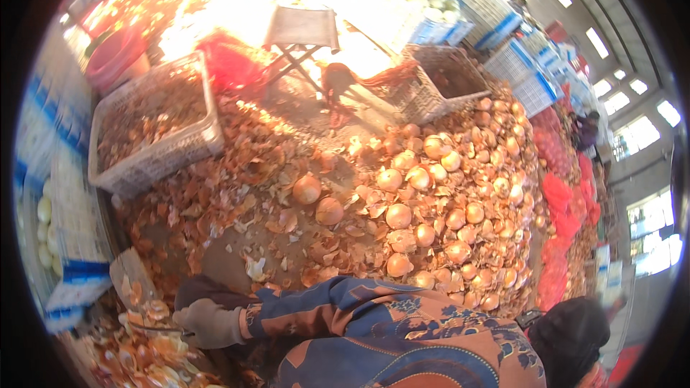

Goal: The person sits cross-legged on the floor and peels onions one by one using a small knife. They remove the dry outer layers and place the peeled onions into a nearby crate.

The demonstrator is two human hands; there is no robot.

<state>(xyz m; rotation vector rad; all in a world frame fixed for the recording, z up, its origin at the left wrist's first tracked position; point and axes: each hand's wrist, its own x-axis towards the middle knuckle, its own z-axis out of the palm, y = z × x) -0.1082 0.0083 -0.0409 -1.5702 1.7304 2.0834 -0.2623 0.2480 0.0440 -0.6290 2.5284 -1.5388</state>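
Note:
Both of my hands are out of view. Before me, a heap of unpeeled onions (399, 216) lies among dry onion skins (215, 188) on the ground. Two brown onions (306, 189) sit close together, apart from the heap. Along the bottom edge bends a co-worker in a patterned blue and brown garment (388, 328) and a black head covering (571, 328). A grey glove (209, 323) covers one of that person's hands, which holds a thin, dark tool, perhaps a knife (159, 328), over more onion skins.
A plastic crate of skins (156, 164) stands at left, near a pink tub (116, 59). A folding stool (302, 29) and another plastic crate (418, 99) are farther off. Red mesh sacks (558, 237) line the right. Cartons with pale onions (46, 226) stand far left.

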